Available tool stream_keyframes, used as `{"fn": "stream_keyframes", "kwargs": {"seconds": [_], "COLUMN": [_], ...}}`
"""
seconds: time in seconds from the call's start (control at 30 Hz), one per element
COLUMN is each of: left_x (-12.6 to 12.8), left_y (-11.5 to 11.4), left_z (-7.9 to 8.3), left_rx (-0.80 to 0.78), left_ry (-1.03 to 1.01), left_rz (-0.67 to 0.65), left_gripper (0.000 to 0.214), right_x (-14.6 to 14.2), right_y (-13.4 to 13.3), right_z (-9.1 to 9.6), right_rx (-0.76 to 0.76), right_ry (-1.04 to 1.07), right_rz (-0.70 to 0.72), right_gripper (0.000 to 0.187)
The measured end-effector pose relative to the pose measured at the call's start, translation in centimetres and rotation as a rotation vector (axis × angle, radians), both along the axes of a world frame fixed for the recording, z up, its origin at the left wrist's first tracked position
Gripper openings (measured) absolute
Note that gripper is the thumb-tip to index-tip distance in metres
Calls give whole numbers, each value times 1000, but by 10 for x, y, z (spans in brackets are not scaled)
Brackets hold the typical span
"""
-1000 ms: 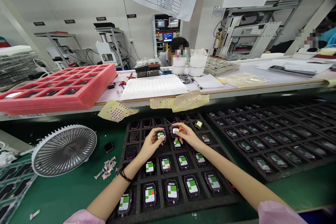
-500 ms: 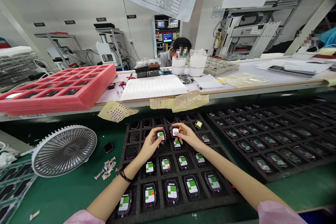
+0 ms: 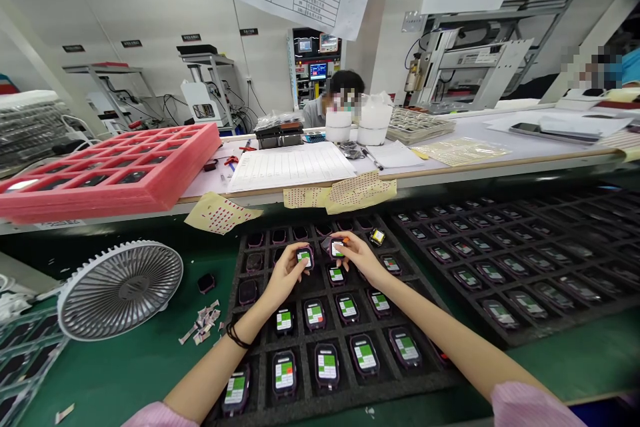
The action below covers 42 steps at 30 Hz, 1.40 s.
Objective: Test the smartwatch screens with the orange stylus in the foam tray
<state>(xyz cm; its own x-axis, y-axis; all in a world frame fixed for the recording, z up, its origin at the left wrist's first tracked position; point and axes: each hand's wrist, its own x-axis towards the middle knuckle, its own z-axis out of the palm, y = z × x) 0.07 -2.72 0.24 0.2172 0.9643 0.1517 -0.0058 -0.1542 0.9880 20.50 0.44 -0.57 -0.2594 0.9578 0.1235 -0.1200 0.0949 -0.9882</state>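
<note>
Centrally, left hand (image 3: pixel 286 268) grips first watch (image 3: pixel 303 256), thumb over lit screen; right hand (image 3: pixel 357 257) grips second watch (image 3: pixel 337 249), near first but apart. Both held above black foam tray (image 3: pixel 380 392), whose compartments hold further watches (image 3: pixel 327 363), many showing green-and-white displays. Grey fan (image 3: pixel 127 290) left of tray.

On my feed I see glossy watch screens (image 3: pixel 327 364) in a matt, rough black foam tray (image 3: pixel 380 392), a smooth green surface (image 3: pixel 115 373), a matt pink foam tray (image 3: pixel 100 203) and a blurred far-left stack (image 3: pixel 30 127), perhaps clear plastic.
</note>
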Motion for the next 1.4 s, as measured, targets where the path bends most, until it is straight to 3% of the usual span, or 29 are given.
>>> {"fn": "stream_keyframes", "kwargs": {"seconds": [1.4], "left_x": [0], "left_y": [-2], "left_z": [4], "left_rx": [-7], "left_ry": [109], "left_rz": [-32], "left_gripper": [34], "right_x": [0], "right_y": [0], "right_z": [-2], "right_rx": [5], "right_ry": [-51], "right_rz": [62], "right_gripper": [25]}}
